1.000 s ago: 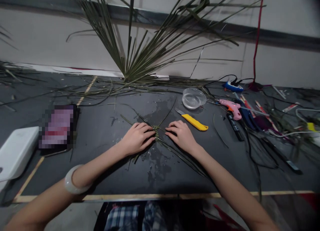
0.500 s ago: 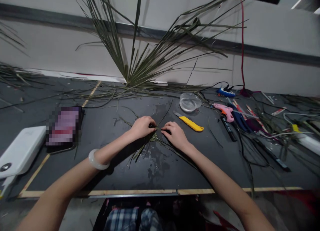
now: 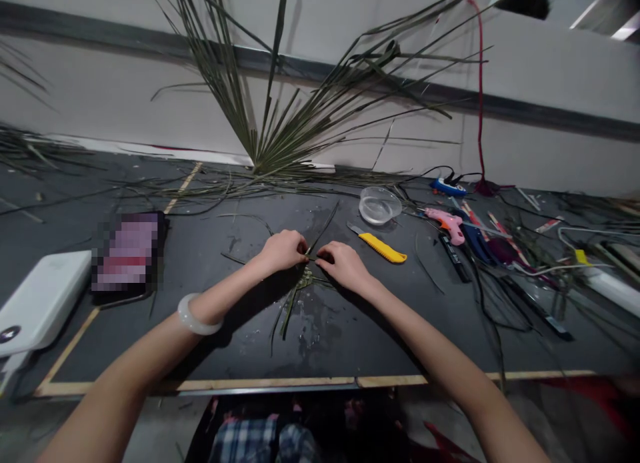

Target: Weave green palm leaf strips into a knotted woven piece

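Left hand (image 3: 283,251), right hand (image 3: 343,265) close together, both pinching; forearms (image 3: 423,339) slanting inward.

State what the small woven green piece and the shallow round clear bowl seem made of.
The woven piece looks like leaf, fairly matte, given its narrow green strips; the bowl looks like glossy plastic, possibly glass, given its transparent, shiny wall.

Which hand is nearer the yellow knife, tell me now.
Right. The right hand is just left of the yellow knife, not touching it; the left hand is farther left, beyond the right hand.
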